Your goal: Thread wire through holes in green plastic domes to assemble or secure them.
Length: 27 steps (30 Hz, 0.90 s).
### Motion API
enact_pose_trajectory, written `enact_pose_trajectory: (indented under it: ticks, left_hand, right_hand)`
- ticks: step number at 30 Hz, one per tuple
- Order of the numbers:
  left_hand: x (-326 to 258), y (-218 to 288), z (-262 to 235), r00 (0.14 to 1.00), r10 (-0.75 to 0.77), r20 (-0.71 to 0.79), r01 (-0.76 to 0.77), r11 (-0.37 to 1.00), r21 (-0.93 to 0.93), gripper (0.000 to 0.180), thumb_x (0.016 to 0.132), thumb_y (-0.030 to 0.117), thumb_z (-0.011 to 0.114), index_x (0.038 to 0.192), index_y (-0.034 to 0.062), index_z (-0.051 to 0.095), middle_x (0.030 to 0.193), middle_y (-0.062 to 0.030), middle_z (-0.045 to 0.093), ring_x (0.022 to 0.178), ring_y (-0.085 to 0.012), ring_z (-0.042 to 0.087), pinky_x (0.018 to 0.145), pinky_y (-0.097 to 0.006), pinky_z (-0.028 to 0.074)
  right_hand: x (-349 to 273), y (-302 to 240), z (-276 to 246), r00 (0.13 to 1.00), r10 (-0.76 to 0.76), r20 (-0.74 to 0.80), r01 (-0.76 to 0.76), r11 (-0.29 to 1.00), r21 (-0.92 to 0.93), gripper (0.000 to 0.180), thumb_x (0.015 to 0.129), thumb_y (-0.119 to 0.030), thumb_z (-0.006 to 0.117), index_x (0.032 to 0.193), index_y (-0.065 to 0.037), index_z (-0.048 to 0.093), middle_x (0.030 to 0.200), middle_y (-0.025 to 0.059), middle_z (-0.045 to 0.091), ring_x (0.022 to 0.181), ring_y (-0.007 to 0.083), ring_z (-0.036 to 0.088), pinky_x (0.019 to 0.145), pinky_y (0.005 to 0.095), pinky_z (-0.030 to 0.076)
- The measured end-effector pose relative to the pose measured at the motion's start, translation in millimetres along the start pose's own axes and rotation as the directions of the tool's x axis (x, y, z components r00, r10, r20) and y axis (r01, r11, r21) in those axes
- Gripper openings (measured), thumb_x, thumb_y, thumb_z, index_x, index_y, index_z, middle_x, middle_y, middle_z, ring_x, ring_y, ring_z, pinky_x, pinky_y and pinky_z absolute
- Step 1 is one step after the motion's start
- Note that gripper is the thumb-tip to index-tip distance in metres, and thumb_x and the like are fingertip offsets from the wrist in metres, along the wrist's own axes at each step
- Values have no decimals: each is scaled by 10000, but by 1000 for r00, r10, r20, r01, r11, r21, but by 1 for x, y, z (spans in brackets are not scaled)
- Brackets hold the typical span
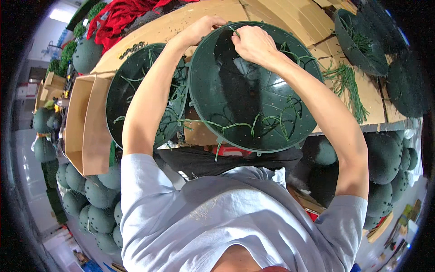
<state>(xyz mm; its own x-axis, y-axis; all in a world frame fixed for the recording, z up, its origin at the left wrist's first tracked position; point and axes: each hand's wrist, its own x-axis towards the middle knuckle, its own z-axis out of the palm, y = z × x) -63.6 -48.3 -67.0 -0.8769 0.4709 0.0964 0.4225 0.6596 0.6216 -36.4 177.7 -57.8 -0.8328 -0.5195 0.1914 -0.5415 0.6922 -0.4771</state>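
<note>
Your light grey T-shirt [235,217] fills the view at 6 o'clock, nearest the lens, with both forearms rising from it toward 12. You hold a dark green perforated half-dome shell [253,86] tipped up on the edge of the cardboard-covered worktop [290,18], its hollow side facing you. Your left hand [201,29] curls over the shell's rim at about 11 o'clock, gripping it. Your right hand [253,43] is pinched shut on a thin green artificial stem [235,31] at the upper inside of the shell.

Judging by the inside, the work is at an early-to-middle stage: stem ends [272,120] poke through mainly along the lower and right part, while most holes in the centre and upper left look unfilled. A second shell [136,86] sits just behind at 9 o'clock, also with only some stems. A loose bundle of green sprigs [349,86] lies on the worktop at 3 o'clock. Finished green balls [90,199] pile up at 8 o'clock.
</note>
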Motion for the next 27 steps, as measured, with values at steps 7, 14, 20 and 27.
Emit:
enact_pose_trajectory:
  ticks: [7,14,20,27]
  left_hand:
    - [0,-16,8,997,52,-55,-58,991,-123,387,905,258,770,1156,-29,709,909,-91,739,844,-176,661,806,-334,526]
    - [-11,18,-14,997,-65,45,65,998,5,321,883,78,642,1184,-16,701,941,-190,752,790,-242,660,738,-405,524]
    - [-11,40,-11,998,-60,32,61,997,-46,302,877,85,647,1151,-25,713,930,-183,753,795,-247,664,759,-398,526]
    - [-11,23,-10,999,-47,27,47,999,-20,310,875,79,650,1159,-31,711,938,-183,755,809,-243,667,770,-403,527]
  right_hand:
    - [16,-5,5,993,98,71,-106,987,117,357,931,-256,560,948,53,739,965,309,717,977,485,695,883,538,542]
    - [15,-10,10,999,46,26,-45,997,-61,358,931,-275,580,963,44,740,976,315,715,971,480,704,895,541,550]
    - [7,2,1,994,93,54,-92,996,-21,345,944,-306,598,1006,1,745,980,286,730,957,477,706,882,550,557]
    - [-8,-6,6,999,-27,-45,21,992,-121,330,976,-288,558,1012,-10,732,953,283,728,940,481,703,867,557,556]
